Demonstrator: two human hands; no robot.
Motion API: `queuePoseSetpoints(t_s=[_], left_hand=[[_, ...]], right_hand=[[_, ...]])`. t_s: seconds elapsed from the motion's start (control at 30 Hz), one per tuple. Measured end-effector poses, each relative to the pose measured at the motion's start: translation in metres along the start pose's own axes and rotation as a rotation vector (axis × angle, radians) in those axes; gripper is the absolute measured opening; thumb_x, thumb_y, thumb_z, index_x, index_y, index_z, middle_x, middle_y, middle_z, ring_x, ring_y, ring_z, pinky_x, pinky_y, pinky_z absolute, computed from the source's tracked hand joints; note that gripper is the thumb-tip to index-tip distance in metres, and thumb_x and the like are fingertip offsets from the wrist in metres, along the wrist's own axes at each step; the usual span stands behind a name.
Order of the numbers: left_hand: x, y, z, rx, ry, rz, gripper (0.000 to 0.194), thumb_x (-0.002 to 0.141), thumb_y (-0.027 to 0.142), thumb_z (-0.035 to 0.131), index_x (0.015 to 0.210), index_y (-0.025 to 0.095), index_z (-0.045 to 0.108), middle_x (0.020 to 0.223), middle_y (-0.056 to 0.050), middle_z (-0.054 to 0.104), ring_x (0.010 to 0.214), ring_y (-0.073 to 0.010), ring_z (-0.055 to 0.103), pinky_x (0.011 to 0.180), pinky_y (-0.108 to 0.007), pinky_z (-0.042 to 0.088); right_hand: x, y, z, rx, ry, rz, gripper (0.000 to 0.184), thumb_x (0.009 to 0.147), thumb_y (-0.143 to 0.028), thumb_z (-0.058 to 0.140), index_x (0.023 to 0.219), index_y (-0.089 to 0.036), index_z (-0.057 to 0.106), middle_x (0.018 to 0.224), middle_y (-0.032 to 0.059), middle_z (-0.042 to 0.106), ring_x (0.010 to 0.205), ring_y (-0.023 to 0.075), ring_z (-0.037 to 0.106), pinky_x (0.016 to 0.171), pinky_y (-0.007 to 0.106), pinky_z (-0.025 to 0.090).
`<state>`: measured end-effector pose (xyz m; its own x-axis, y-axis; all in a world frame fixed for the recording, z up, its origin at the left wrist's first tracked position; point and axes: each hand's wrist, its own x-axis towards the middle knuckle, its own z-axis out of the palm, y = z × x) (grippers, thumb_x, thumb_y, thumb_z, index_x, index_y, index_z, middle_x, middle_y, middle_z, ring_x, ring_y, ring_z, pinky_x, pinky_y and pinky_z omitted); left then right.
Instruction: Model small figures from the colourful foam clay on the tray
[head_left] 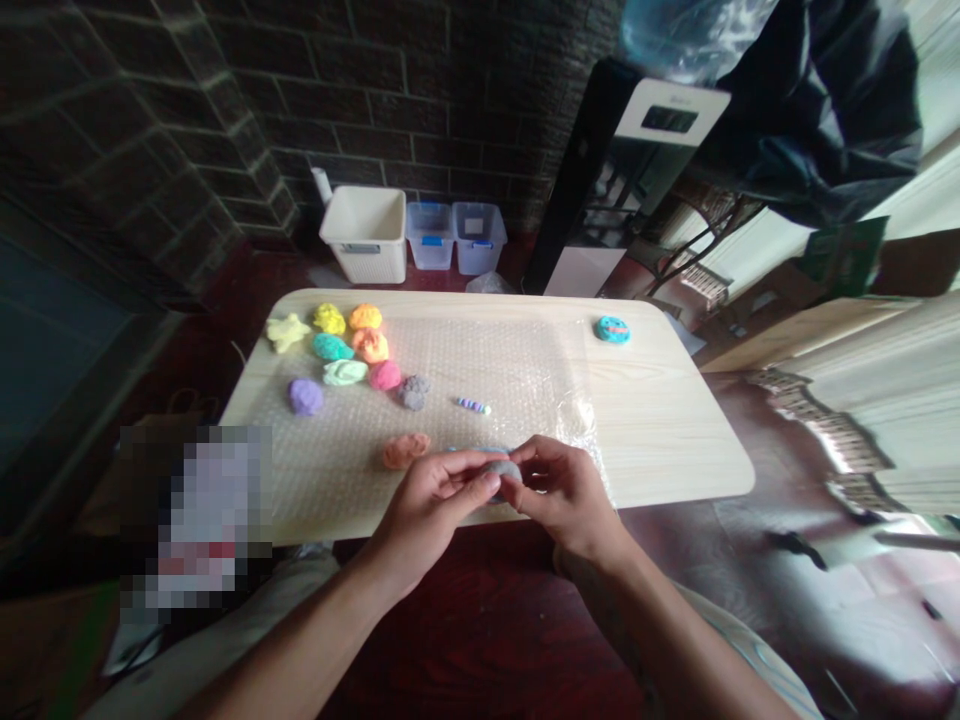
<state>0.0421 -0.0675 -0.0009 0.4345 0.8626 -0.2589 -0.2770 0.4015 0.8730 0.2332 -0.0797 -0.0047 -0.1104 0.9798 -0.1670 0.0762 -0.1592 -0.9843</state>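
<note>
Above the near edge of the table, a small grey lump of modelling clay (504,468) is pinched between both hands. My left hand (448,485) has its thumb and fingers closed on the clay's left side. From the other side, my right hand (561,488) grips it with bent fingers and thumb. A bluish thing (472,449) shows partly behind the fingers; its shape is hidden. A brown clay lump (406,450) lies left of my hands. Beyond them are a grey crumbly lump (414,391) and a small striped stick (474,405).
Several coloured clay lumps (345,373) sit at the table's far left, on bubble wrap (480,350). A blue round piece (613,329) lies at the far right of the wooden table (675,430). Behind stand a white bin (367,235), two clear boxes (478,240) and a water dispenser (630,170).
</note>
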Motion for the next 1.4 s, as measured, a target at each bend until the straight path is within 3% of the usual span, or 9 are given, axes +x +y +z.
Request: queuePoseSetpoints(t_s=[0.2, 0.33, 0.47, 1.23, 1.4], left_hand=[[0.0016, 0.0017, 0.0004, -0.011, -0.013, -0.038, 0.034, 0.083, 0.029, 0.089, 0.114, 0.017, 0.083, 0.108, -0.01, 0.084, 0.103, -0.0241, 0.077, 0.098, -0.038, 0.06], [0.0034, 0.0032, -0.0004, 0.055, 0.01, 0.007, 0.027, 0.085, 0.029, 0.087, 0.107, 0.015, 0.082, 0.1, -0.009, 0.083, 0.094, -0.0225, 0.077, 0.091, -0.036, 0.061], [0.0029, 0.0027, -0.0036, 0.123, 0.037, 0.053, 0.022, 0.087, 0.029, 0.085, 0.103, 0.014, 0.081, 0.094, -0.008, 0.081, 0.089, -0.0203, 0.075, 0.085, -0.031, 0.059], [0.0044, 0.006, -0.0032, 0.069, 0.05, 0.024, 0.017, 0.081, 0.026, 0.086, 0.09, 0.011, 0.085, 0.074, -0.006, 0.079, 0.072, -0.0158, 0.069, 0.073, -0.027, 0.057], [0.0036, 0.0023, -0.0026, -0.02, 0.03, -0.008, 0.02, 0.08, 0.027, 0.089, 0.094, 0.012, 0.084, 0.078, -0.005, 0.08, 0.074, -0.0146, 0.071, 0.076, -0.026, 0.059]], right_hand=[[-0.0002, -0.0018, -0.0031, 0.104, -0.048, 0.048, 0.033, 0.075, -0.04, 0.096, 0.088, -0.017, 0.076, 0.076, 0.0023, 0.072, 0.065, 0.0138, 0.061, 0.061, 0.027, 0.048], [-0.0011, -0.0027, -0.0063, 0.256, -0.14, 0.075, 0.029, 0.088, -0.045, 0.084, 0.096, -0.017, 0.082, 0.076, 0.004, 0.074, 0.067, 0.0168, 0.065, 0.067, 0.031, 0.054], [-0.0015, 0.0, -0.0065, 0.389, -0.132, 0.07, 0.028, 0.095, -0.045, 0.075, 0.1, -0.018, 0.084, 0.082, 0.0058, 0.077, 0.072, 0.0194, 0.069, 0.069, 0.033, 0.055], [-0.0003, 0.0041, -0.0028, 0.414, -0.181, 0.029, 0.026, 0.1, -0.037, 0.07, 0.106, -0.016, 0.084, 0.086, 0.0081, 0.081, 0.077, 0.0193, 0.072, 0.072, 0.031, 0.056], [-0.0002, 0.0063, -0.0033, 0.398, -0.175, 0.042, 0.026, 0.1, -0.038, 0.071, 0.106, -0.016, 0.084, 0.087, 0.0081, 0.08, 0.078, 0.0198, 0.072, 0.073, 0.032, 0.056]])
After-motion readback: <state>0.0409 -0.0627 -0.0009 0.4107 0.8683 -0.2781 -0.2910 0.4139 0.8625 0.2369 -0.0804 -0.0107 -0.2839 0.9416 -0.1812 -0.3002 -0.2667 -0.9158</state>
